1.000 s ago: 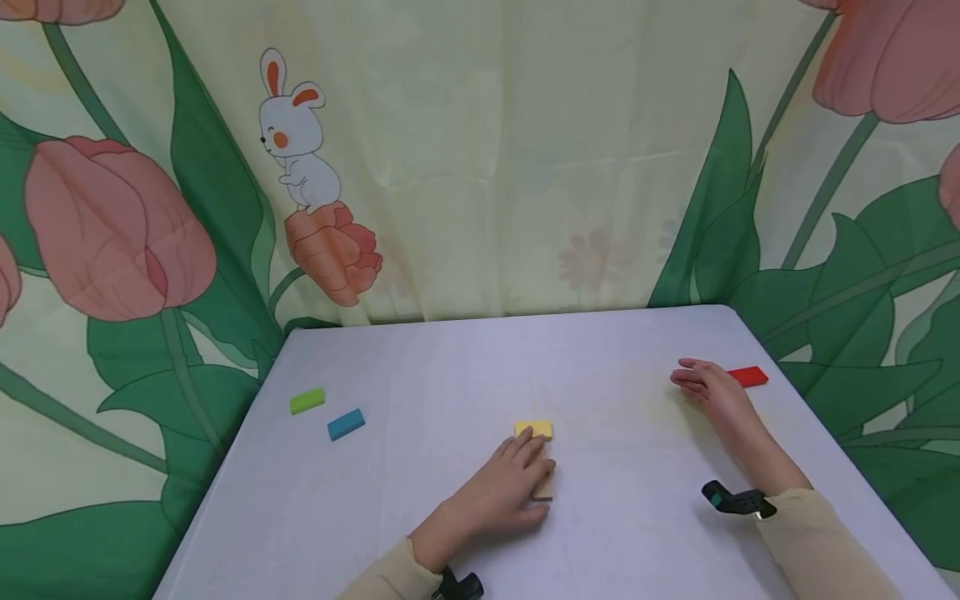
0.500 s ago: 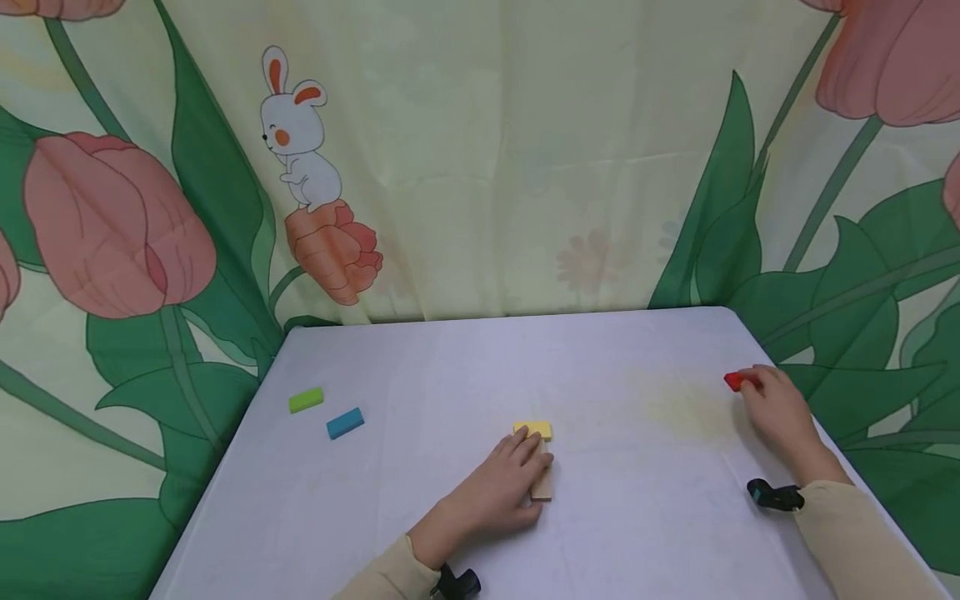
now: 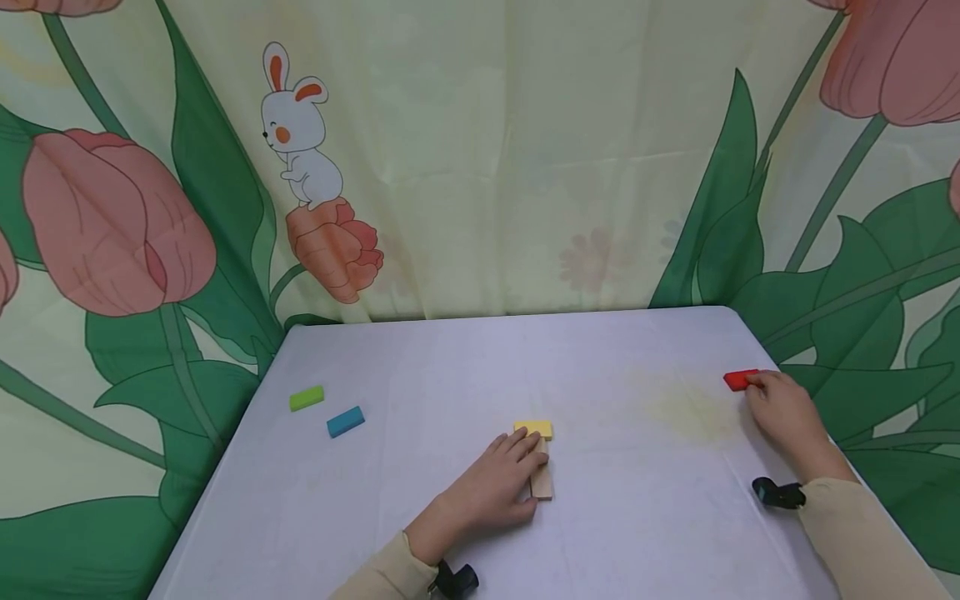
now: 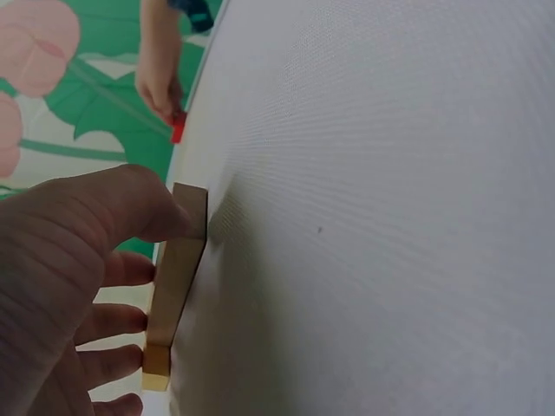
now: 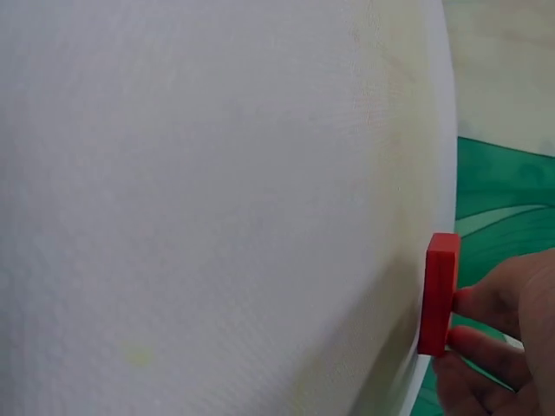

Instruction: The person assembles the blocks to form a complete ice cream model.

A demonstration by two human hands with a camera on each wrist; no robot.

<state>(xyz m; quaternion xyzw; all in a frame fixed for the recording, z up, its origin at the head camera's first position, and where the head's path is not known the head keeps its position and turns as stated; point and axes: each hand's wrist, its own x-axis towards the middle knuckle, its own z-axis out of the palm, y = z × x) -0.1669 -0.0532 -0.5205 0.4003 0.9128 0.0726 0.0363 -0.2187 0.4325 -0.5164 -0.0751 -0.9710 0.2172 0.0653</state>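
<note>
A plain wooden block (image 3: 542,483) lies near the table's middle, its far end against a yellow block (image 3: 534,428). My left hand (image 3: 491,487) rests over both with fingers extended and spread. In the left wrist view, its thumb touches the near end of the wooden block (image 4: 178,282), while the fingertips lie along the block's far side and the yellow piece (image 4: 156,368). At the table's right edge, my right hand (image 3: 783,408) pinches a red block (image 3: 738,380) by its right end. The right wrist view shows thumb and fingers at the red block (image 5: 440,295).
Toward the left of the white-covered table (image 3: 637,533) lie a green block (image 3: 307,398) and a blue block (image 3: 346,422), apart from each other. A curtain (image 3: 465,167) printed with tulips and a rabbit hangs behind the table. Both wrists wear small black cameras.
My right hand has moved right, off the red block it partly covered, and taken hold of its right end. The left hand has shifted slightly left over the wooden block.
</note>
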